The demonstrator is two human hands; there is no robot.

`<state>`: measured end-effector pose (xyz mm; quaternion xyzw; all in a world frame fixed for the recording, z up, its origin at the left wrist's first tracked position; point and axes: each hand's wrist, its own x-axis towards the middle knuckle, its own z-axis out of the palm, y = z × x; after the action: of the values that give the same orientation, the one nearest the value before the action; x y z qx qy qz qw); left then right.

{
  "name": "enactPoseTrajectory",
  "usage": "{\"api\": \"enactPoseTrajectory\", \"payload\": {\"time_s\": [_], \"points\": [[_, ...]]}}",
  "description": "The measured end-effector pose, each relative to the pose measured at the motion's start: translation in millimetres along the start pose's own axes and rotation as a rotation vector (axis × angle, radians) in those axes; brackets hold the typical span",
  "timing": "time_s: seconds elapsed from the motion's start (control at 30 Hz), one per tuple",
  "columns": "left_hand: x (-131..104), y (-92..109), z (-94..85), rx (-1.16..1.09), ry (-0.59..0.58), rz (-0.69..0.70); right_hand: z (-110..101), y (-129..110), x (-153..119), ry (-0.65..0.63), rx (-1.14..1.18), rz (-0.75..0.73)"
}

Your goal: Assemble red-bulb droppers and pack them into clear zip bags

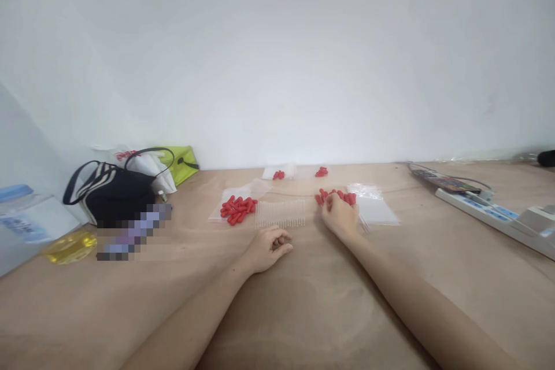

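Note:
My left hand rests on the table with its fingers loosely curled and thumb apart, holding nothing. Just beyond it lies a row of thin clear sticks, side by side. My right hand reaches into a pile of small red pieces, its thumb and fingers brought together at the pile's near left. The fingertips are partly hidden, so what they pinch is unclear. Left of the sticks, a larger heap of elongated red pieces lies partly on clear plastic bags.
More flat clear bags lie right of my right hand. Two small red clusters, one left and one right, sit near the wall. A power strip and phone are at right. At left are a black bag and a yellow-liquid bottle.

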<state>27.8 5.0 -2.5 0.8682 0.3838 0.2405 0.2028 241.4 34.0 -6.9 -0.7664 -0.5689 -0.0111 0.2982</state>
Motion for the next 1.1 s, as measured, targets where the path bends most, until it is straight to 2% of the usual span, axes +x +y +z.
{"api": "enactPoseTrajectory", "payload": {"time_s": [0.3, 0.47, 0.53, 0.67, 0.77, 0.9, 1.1], "points": [[0, 1, -1.6, 0.024, -0.02, -0.005, 6, 0, -3, -0.053, -0.142, -0.015], [0, 0, 0.6, 0.024, -0.015, -0.001, 2, -8, -8, -0.058, -0.145, -0.106], [2, -2, -1.0, 0.082, 0.048, -0.032, 2, -16, -11, -0.062, -0.137, -0.14], [5, -17, -15.9, 0.419, 0.357, -0.171, 6, -34, -15, -0.128, -0.11, -0.132], [6, -35, -31.2, 0.627, 0.506, -0.321, 10, -46, -15, -0.192, -0.11, -0.074], [7, -54, -39.9, 0.716, 0.542, -0.428, 11, -55, -12, -0.251, -0.118, -0.019], [14, -67, -34.7, 0.749, 0.513, -0.443, 12, -56, -9, -0.27, -0.117, -0.005]]}}
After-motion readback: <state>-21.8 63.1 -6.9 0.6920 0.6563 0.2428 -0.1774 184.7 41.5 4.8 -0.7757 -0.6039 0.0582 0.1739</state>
